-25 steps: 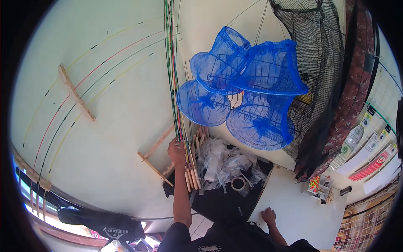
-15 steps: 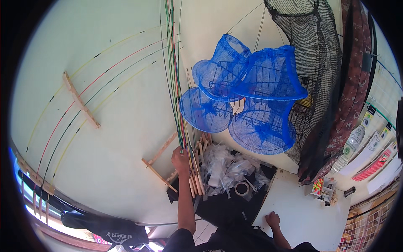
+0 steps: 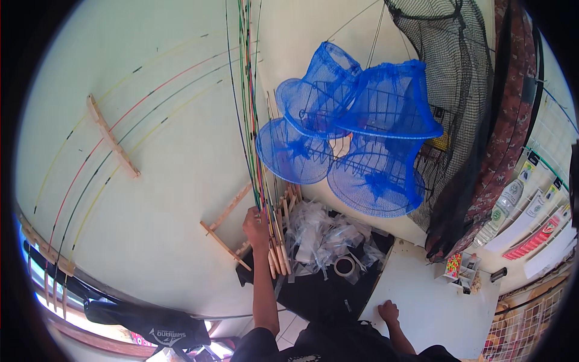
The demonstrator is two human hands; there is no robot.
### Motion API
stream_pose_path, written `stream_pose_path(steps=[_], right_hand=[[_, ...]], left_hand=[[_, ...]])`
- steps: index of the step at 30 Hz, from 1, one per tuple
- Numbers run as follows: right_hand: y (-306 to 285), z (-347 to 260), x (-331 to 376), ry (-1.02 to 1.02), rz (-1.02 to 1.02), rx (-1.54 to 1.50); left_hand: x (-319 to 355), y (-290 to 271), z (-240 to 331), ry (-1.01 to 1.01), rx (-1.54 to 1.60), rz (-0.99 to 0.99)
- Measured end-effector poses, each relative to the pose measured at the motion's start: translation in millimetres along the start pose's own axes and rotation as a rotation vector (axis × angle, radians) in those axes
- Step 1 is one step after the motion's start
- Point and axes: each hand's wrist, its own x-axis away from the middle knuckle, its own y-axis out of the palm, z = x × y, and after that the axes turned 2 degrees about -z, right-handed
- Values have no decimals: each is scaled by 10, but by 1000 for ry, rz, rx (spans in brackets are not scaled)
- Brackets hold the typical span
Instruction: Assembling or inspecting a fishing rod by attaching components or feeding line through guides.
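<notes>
The left hand is closed around a bundle of thin fishing rods near their wooden butt ends, where they lean upright in the corner; this looks like the picking-out step, with one rod being gripped among many. Pulling a single one free would call for a steady draw along its length, since the coloured tips run up together toward 12 o'clock and could snag. The right hand lies flat and empty, fingers spread narrow, on the white bench at 5 o'clock. Between the hands a dark box holds a heap of clear plastic bags and a roll of tape. Blue mesh fish traps hang at 1 o'clock, apparently empty, a black net beside them. A small tray of coloured beads sits at 4 o'clock
</notes>
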Motion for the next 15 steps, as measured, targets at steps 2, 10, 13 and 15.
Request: stream_pose_path(steps=[2, 10, 13, 15], right_hand=[[-49, -31, 28, -19, 8, -14], [11, -11, -52, -18, 70, 12], [-44, -57, -14, -11, 56, 22], [-58, -51, 3, -34, 63, 6]], left_hand=[[12, -17, 8, -12, 70, -43], [25, -171, -26, 4, 121, -128], [16, -232, -25, 23, 133, -120], [12, -276, -8, -16, 154, -135]])
